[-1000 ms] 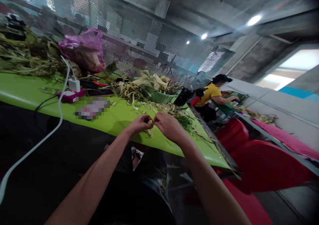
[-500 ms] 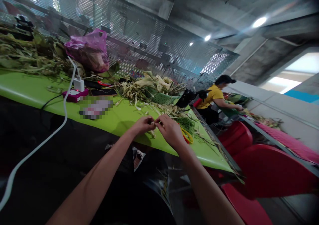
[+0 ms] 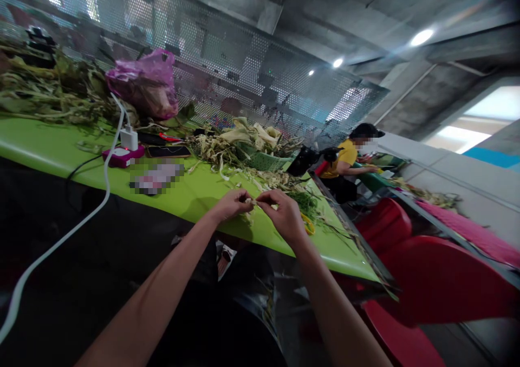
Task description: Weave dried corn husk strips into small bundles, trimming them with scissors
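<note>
Over the front of the green table (image 3: 195,201), my left hand (image 3: 232,205) pinches a small, pale, crumpled piece of dried plant (image 3: 249,215) that hangs below its fingertips. Thumb and forefinger of my right hand (image 3: 282,211) are closed on the same piece from the other side. The exact kind of plant is too small to tell. Behind my right hand lie green stringy strips (image 3: 304,203) and a yellow ring-shaped handle (image 3: 309,225), partly hidden by that hand. A green basket (image 3: 264,161) heaped with pale dried leaves (image 3: 244,131) stands farther back.
A phone (image 3: 168,150), a purple-and-white power adapter (image 3: 124,156) with a white cable (image 3: 81,231) and a pink plastic bag (image 3: 142,82) lie to the left. Leaf piles (image 3: 49,93) fill the far left. Red chairs (image 3: 442,280) and a person in yellow (image 3: 345,158) are on the right.
My right hand has moved slightly right, away from the left, and its fingers stretch out more toward the piece. The person in yellow has shifted their arms.
</note>
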### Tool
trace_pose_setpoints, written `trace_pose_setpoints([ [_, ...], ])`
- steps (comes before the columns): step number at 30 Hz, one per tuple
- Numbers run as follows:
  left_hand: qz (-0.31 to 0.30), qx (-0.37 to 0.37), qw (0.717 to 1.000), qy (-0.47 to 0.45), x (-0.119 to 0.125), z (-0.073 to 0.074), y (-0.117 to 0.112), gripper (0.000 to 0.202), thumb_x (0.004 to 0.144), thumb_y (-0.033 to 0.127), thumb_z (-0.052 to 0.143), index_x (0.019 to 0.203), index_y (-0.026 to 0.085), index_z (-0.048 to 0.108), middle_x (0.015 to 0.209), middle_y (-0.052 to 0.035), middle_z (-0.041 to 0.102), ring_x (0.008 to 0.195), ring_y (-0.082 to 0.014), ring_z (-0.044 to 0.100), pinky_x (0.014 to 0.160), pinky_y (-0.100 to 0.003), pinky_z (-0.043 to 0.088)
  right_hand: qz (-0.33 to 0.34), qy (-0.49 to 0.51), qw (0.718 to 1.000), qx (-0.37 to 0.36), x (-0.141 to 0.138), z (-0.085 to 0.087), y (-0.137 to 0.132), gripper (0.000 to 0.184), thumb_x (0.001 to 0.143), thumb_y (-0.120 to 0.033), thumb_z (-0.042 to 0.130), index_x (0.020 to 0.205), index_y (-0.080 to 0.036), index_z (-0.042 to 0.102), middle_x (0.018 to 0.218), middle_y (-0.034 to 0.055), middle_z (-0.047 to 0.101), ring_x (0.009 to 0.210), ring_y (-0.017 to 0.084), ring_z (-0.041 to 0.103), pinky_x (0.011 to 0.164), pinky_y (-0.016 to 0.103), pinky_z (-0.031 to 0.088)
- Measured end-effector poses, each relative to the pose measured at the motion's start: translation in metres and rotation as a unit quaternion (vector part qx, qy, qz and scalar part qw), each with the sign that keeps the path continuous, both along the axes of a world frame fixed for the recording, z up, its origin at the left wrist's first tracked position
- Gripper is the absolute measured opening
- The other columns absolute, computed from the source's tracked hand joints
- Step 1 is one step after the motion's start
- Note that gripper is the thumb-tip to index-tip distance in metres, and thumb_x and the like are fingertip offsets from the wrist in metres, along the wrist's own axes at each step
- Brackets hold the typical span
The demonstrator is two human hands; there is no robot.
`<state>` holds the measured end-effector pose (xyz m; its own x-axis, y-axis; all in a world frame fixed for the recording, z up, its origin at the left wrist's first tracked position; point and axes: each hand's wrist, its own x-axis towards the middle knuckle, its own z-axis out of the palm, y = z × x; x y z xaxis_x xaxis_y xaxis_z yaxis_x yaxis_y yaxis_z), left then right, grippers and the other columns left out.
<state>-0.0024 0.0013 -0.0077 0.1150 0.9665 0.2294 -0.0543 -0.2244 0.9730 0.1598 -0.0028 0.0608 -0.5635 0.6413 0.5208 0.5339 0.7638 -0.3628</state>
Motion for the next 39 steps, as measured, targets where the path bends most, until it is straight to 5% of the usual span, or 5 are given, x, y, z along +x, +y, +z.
trace_pose_setpoints([
  [9, -0.021, -0.012, 0.998, -0.060, 0.000, 0.001, -0.001, 0.022, 0.061, 0.029, 0.067, 0.069, 0.015, 0.051, 0.060, 0.0049, 0.047, 0.055, -0.0075, 0.039, 0.055, -0.023, 0.029, 0.005, 0.039, 0.999, 0.002, -0.002, 0.001, -0.003, 0.009, 0.082, -0.025, 0.060, 0.088, -0.020, 0.065, 0.084, 0.0035, 0.062, 0.075, 0.017, 0.058, 0.070, 0.029, 0.045],
  [26, -0.018, 0.003, 1.000, -0.014, 0.000, 0.000, 0.001, 0.021, 0.060, 0.027, 0.066, 0.065, 0.015, 0.050, 0.055, 0.0061, 0.044, 0.053, -0.0073, 0.038, 0.051, -0.022, 0.027, 0.005, 0.016, 1.000, 0.003, -0.010, -0.009, -0.001, 0.009, 0.082, -0.021, 0.058, 0.084, -0.021, 0.067, 0.083, 0.0039, 0.066, 0.080, 0.020, 0.062, 0.074, 0.031, 0.045],
  [39, 0.002, -0.005, 1.000, -0.024, 0.000, -0.002, 0.001, 0.036, 0.064, 0.043, 0.070, 0.070, 0.017, 0.046, 0.059, 0.0067, 0.042, 0.054, -0.0068, 0.034, 0.052, -0.021, 0.026, -0.013, 0.077, 0.997, 0.004, -0.011, -0.017, 0.003, 0.007, 0.081, -0.022, 0.060, 0.081, -0.020, 0.067, 0.078, 0.0030, 0.062, 0.075, 0.018, 0.058, 0.069, 0.030, 0.045],
])
